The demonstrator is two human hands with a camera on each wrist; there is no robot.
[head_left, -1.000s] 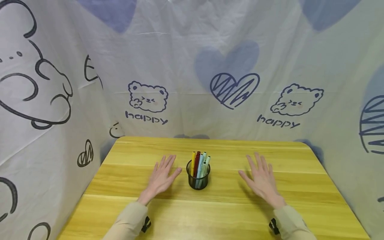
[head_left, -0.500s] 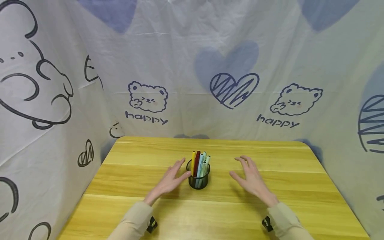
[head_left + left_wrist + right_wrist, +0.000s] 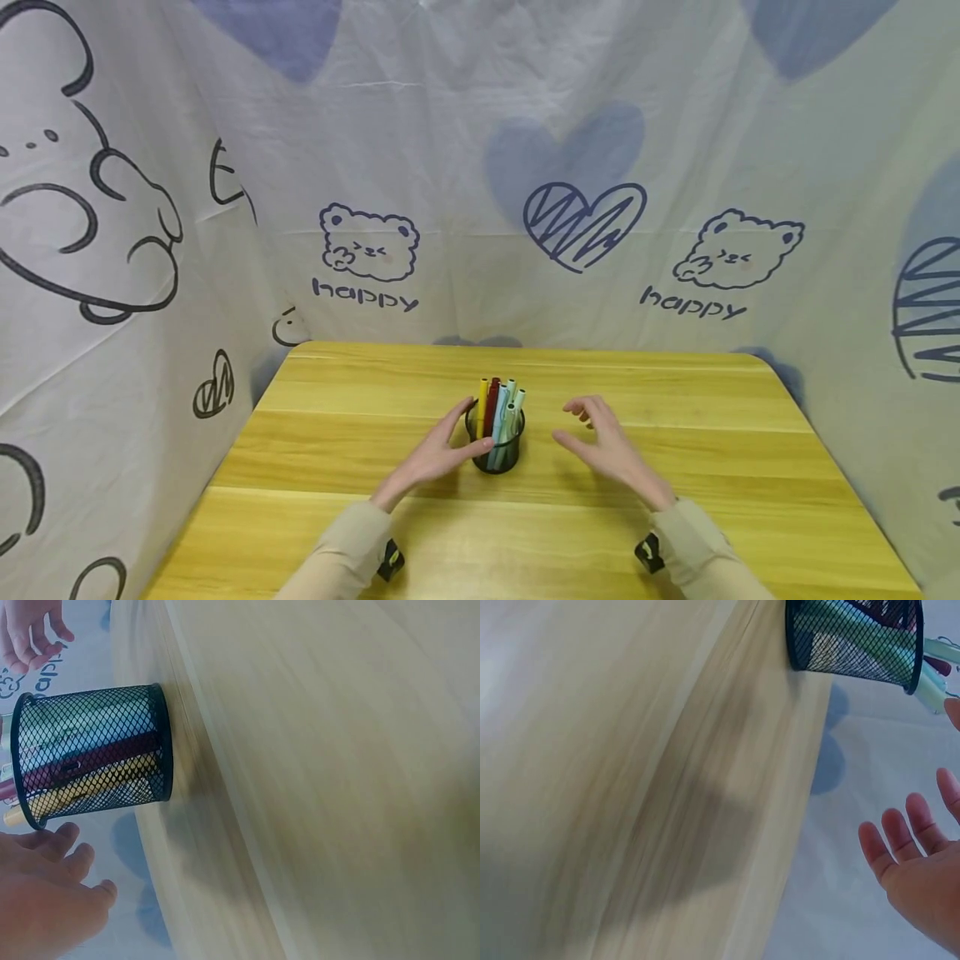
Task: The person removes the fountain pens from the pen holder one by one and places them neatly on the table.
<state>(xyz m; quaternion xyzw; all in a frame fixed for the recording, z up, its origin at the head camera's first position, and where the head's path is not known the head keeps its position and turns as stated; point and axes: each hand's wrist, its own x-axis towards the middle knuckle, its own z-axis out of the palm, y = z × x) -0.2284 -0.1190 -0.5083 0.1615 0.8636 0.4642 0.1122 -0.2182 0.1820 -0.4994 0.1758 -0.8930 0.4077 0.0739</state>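
Observation:
A black mesh pen holder point(image 3: 507, 458) stands upright on the wooden table, with several slim pens point(image 3: 501, 412) in yellow, dark red, light blue and pale green. My left hand point(image 3: 433, 457) is at its left side, fingers spread and bent a little, the thumb crossing in front of it. In the left wrist view this hand point(image 3: 45, 896) lies by the holder's rim; whether it touches I cannot tell. My right hand point(image 3: 611, 450) hovers to the right of the holder, apart from it, with loosely bent fingers. The right wrist view shows that hand point(image 3: 930, 877) holding nothing.
The yellowish wood-grain table point(image 3: 675, 417) has rounded far corners. White cloth point(image 3: 465, 183) printed with hearts, bears and "happy" hangs behind it and along both sides. A black strap piece point(image 3: 391, 560) shows beneath the left sleeve, and another point(image 3: 649, 553) beneath the right.
Both hands have moved inward toward the pen holder. The left has come up to its side, and the right hand's fingers have bent from spread to loosely curved. The holder has stayed put.

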